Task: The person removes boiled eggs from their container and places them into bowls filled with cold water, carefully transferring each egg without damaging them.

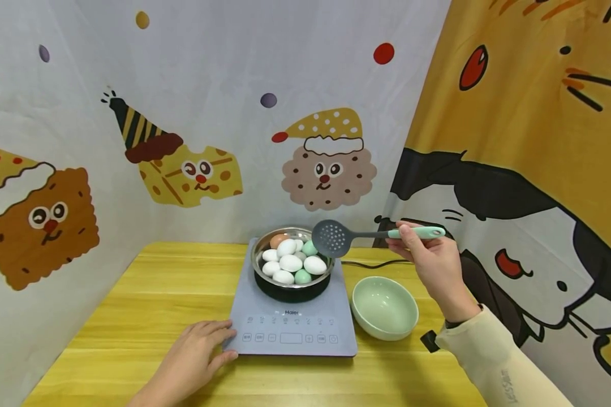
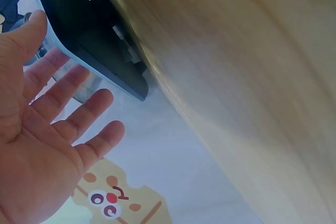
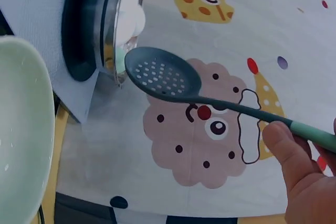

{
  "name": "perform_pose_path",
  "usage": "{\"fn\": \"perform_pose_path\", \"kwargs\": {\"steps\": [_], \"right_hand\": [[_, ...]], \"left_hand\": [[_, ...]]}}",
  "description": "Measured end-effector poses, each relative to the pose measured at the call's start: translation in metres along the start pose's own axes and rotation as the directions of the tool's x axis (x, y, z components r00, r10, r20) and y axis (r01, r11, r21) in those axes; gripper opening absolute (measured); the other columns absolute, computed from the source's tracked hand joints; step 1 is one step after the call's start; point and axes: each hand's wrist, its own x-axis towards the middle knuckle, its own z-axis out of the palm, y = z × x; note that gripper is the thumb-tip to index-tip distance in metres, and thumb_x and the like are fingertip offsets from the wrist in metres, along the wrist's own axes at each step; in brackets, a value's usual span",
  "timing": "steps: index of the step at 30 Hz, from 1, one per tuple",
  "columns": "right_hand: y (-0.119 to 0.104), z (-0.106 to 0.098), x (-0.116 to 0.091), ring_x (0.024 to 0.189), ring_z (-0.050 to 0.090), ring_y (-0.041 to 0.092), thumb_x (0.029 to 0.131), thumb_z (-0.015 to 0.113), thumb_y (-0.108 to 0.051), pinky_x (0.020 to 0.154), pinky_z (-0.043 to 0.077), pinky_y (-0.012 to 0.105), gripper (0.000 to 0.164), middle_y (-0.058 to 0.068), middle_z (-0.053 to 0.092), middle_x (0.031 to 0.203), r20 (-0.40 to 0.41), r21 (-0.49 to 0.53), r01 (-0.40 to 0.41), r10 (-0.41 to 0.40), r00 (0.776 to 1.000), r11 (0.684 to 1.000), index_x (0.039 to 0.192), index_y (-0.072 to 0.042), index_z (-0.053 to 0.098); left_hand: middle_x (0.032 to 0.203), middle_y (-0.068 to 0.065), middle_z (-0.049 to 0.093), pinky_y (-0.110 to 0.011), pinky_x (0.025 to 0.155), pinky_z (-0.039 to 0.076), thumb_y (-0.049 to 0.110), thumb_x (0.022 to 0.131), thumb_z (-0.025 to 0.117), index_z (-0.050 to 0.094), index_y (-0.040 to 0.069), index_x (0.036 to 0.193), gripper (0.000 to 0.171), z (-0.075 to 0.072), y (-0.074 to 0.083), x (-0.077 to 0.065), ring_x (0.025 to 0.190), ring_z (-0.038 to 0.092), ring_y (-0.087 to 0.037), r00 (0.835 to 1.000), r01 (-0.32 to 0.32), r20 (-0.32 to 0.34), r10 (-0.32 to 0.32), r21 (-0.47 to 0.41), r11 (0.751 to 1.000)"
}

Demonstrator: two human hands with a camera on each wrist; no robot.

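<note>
My right hand (image 1: pixel 433 260) grips the mint-green handle of a grey slotted skimmer (image 1: pixel 332 238). The skimmer's perforated bowl hangs at the right rim of a steel pot (image 1: pixel 257 265), and nothing lies in it. Inside the pot are several white eggs (image 1: pixel 291 263), a few green ones (image 1: pixel 302 276) and a brown one (image 1: pixel 279 241). Under the pot is a flat induction cooker (image 1: pixel 291 325). My left hand (image 1: pixel 193 350) touches the cooker's front left corner with its fingers extended; in the left wrist view those fingers (image 2: pixel 86 116) lie along its edge.
A pale green bowl (image 1: pixel 385 308) stands just right of the cooker on the wooden table (image 1: pixel 132 305). A black cord (image 1: pixel 377 264) runs behind the bowl. Patterned cloth (image 1: pixel 209 68) hangs close behind and beside the table.
</note>
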Motion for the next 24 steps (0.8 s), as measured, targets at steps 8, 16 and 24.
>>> {"fn": "perform_pose_path", "kwargs": {"steps": [8,16,24], "right_hand": [[0.004,0.004,0.011,0.100,0.081,0.010,0.110,0.063,-0.026,0.089,0.065,0.028,0.042,-0.006,0.080,0.111,0.132,-0.032,0.095,-0.090,0.987,0.995,0.136,0.007,0.066],[0.002,-0.006,0.035,0.100,0.078,0.006,0.113,0.056,-0.034,0.090,0.066,0.026,0.043,0.009,0.077,0.120,0.270,-0.163,0.073,-0.027,0.962,0.984,0.138,-0.002,0.068],[0.004,-0.021,0.064,0.093,0.074,0.015,0.114,0.054,-0.033,0.085,0.066,0.026,0.044,-0.004,0.077,0.105,0.435,-0.271,0.104,0.025,0.900,0.957,0.140,-0.001,0.067]], "left_hand": [[0.139,-0.004,0.074,-0.058,0.112,0.053,0.036,0.092,0.085,0.079,0.017,0.125,0.039,0.000,0.000,-0.001,0.127,0.068,-0.031,1.000,-0.001,-0.001,0.001,0.006,1.000],[0.138,-0.005,0.075,-0.057,0.111,0.054,0.034,0.091,0.085,0.080,0.016,0.124,0.037,0.002,-0.001,0.000,0.125,0.069,-0.031,0.999,-0.020,-0.032,0.021,0.022,1.000],[0.138,-0.005,0.074,-0.056,0.112,0.054,0.034,0.091,0.085,0.079,0.016,0.125,0.038,0.003,-0.001,0.000,0.125,0.069,-0.030,0.999,-0.018,-0.028,0.019,0.029,0.999]]}}
